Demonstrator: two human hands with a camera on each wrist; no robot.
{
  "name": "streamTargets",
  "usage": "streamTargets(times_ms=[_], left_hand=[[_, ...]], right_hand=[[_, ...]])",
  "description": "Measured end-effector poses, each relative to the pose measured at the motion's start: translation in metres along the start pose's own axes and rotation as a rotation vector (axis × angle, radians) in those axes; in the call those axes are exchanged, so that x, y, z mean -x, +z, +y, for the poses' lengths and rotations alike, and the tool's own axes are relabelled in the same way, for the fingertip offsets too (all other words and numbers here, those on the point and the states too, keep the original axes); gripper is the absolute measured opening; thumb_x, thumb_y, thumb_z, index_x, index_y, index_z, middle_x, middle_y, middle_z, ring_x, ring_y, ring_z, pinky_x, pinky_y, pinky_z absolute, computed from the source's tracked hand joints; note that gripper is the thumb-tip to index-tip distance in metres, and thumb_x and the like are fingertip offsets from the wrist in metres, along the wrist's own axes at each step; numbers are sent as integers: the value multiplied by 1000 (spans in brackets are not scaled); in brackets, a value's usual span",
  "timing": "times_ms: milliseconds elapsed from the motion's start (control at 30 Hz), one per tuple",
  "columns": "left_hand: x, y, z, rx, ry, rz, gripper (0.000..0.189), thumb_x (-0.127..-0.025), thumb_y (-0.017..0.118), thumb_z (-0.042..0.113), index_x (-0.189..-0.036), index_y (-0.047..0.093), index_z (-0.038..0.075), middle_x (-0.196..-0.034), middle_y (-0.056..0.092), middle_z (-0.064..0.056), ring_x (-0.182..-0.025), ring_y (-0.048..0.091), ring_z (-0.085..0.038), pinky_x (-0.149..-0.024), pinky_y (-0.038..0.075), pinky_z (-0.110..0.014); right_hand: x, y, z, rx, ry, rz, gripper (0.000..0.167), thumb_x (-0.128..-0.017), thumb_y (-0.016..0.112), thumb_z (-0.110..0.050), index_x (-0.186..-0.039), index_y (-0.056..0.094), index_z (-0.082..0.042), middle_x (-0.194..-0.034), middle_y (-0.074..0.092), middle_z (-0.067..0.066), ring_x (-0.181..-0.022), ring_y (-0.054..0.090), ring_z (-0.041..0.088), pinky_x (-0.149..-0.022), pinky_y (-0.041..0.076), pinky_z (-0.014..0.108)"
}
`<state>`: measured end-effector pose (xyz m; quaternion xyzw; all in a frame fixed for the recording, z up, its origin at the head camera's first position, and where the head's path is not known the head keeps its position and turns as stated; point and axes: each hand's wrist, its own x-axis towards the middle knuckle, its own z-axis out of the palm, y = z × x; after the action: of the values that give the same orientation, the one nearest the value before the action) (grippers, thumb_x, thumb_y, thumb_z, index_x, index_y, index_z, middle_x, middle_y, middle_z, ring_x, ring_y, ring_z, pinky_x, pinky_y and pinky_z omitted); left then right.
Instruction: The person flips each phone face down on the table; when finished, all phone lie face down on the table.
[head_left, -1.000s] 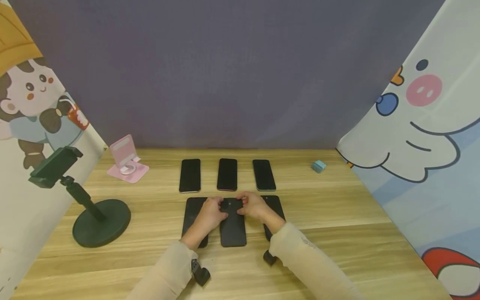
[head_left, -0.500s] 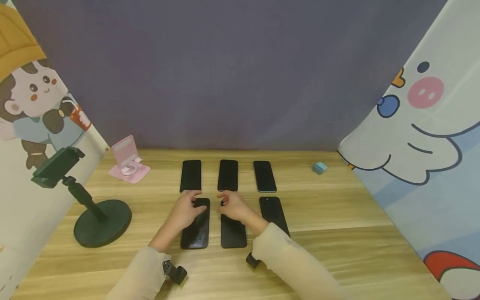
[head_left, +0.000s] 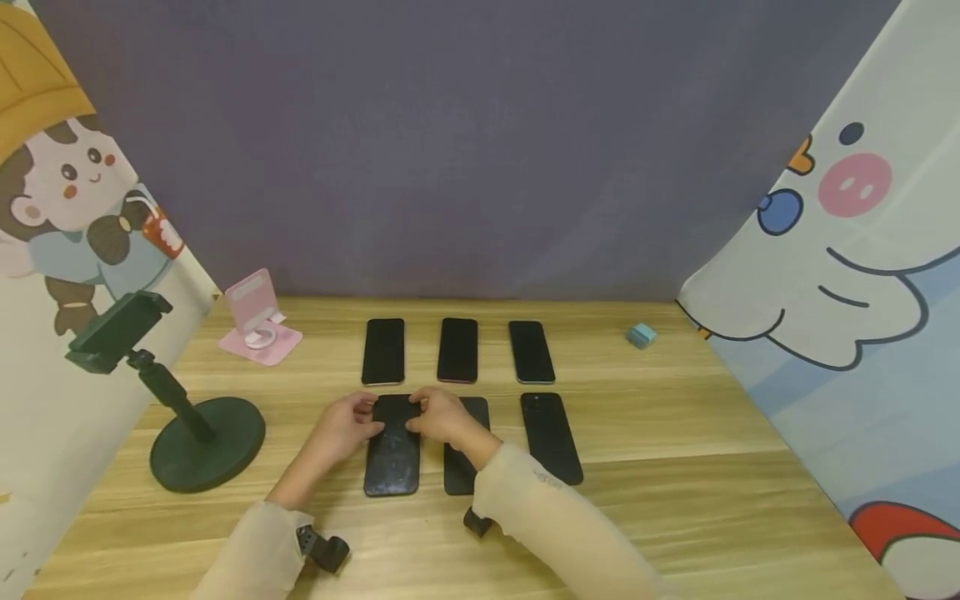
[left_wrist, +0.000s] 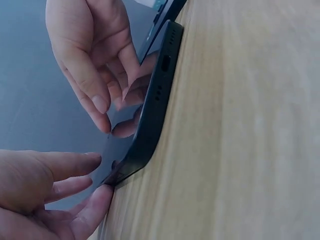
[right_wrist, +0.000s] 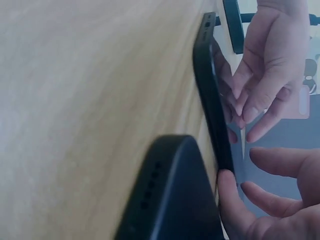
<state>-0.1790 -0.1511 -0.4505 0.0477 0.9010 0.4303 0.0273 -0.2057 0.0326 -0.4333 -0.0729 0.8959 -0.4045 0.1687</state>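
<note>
A black smartphone [head_left: 393, 460] lies flat at the left of the near row, its glossy side up and reflecting fingers in both wrist views. My left hand [head_left: 347, 427] is at its left edge; the left thumb [left_wrist: 97, 202] touches the phone's side while the index finger stays over the surface. At the opposite edge, my right hand [head_left: 444, 414] touches the side with its thumb [right_wrist: 227, 187], fingers loosely bent. My right hand and wrist partly cover the middle near phone [head_left: 461, 471]. A third near phone [head_left: 552, 437] lies camera side up to the right.
Behind them, a far row holds a left phone [head_left: 384, 351], a middle phone [head_left: 457, 350] and a right phone [head_left: 532, 352]. A dark green phone stand [head_left: 206, 446] and a pink folding stand [head_left: 251, 302] are at the left. A small blue block [head_left: 641, 335] sits far right.
Both hands have moved left, from the middle near phone to the left one. The left hand passed over to its outer edge, and the right hand followed to the inner edge.
</note>
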Motion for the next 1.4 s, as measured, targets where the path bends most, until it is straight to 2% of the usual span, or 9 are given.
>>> streamTargets(times_ms=[100, 167, 367, 467, 600, 700, 1033, 1267, 1400], left_hand=[[0, 0, -1, 4, 2, 10, 38, -83, 72, -1, -117, 60, -11, -108, 64, -25, -95, 64, -36, -80, 54, -44], [0, -1, -1, 1, 2, 15, 36, -82, 71, -2, -116, 61, -11, -107, 64, -25, -94, 64, -35, -79, 54, -44], [-1, 0, 1, -12, -11, 13, 35, -82, 72, -2, -115, 63, -9, -108, 65, -23, -92, 64, -33, -77, 54, -42], [-1, 1, 2, -4, -23, 14, 35, -83, 72, -1, -116, 63, -9, -109, 65, -22, -93, 64, -32, -77, 54, -42], [-1, 1, 2, 3, -18, 11, 35, -84, 72, 0, -116, 63, -9, -108, 65, -22, -94, 64, -33, -78, 53, -43], [-1, 1, 1, 5, -17, 8, 35, -85, 71, 2, -117, 62, -9, -108, 65, -22, -94, 64, -33, -78, 53, -44], [0, 7, 2, 14, 8, 21, 35, -86, 72, 6, -119, 65, -3, -114, 60, -27, -99, 63, -38, -78, 55, -44], [0, 13, 5, 24, 55, 42, 35, -87, 72, 7, -120, 65, -1, -115, 56, -28, -97, 64, -40, -75, 56, -41], [-1, 14, 10, 21, 81, 48, 36, -87, 71, 8, -122, 65, -2, -118, 58, -30, -97, 65, -39, -77, 55, -44]], right_hand=[[-2, 3, -3, -32, 5, 9, 41, -83, 76, -4, -122, 64, -7, -114, 62, 16, -65, 62, 15, -68, 52, 27], [-3, 4, -4, -24, 4, 19, 41, -82, 77, -3, -121, 65, -8, -113, 62, 16, -65, 62, 15, -68, 51, 27], [-4, 6, -5, 24, 17, 52, 42, -80, 79, -5, -120, 66, -12, -115, 64, 14, -102, 60, 24, -86, 50, 38], [-4, 5, -3, -7, 16, 51, 42, -82, 77, -5, -122, 66, -13, -115, 63, 13, -103, 61, 25, -84, 51, 37], [-4, 3, 1, -98, 12, 43, 42, -83, 76, -2, -122, 66, -10, -108, 61, 8, -85, 62, 19, -70, 53, 29], [-3, 1, 2, -175, 3, 52, 40, -82, 75, 0, -120, 67, -7, -104, 60, 7, -82, 60, 16, -66, 53, 25], [3, -5, 3, -450, -24, 80, 37, -83, 68, 11, -119, 66, 3, -102, 63, 10, -79, 64, 19, -66, 57, 29], [5, -10, 8, -605, -62, 1, 43, -87, 59, 14, -130, 56, 10, -109, 60, 18, -82, 62, 20, -73, 57, 34], [5, -13, 10, -638, -77, -35, 42, -90, 56, 14, -132, 52, 11, -113, 61, 19, -92, 65, 25, -77, 56, 36]])
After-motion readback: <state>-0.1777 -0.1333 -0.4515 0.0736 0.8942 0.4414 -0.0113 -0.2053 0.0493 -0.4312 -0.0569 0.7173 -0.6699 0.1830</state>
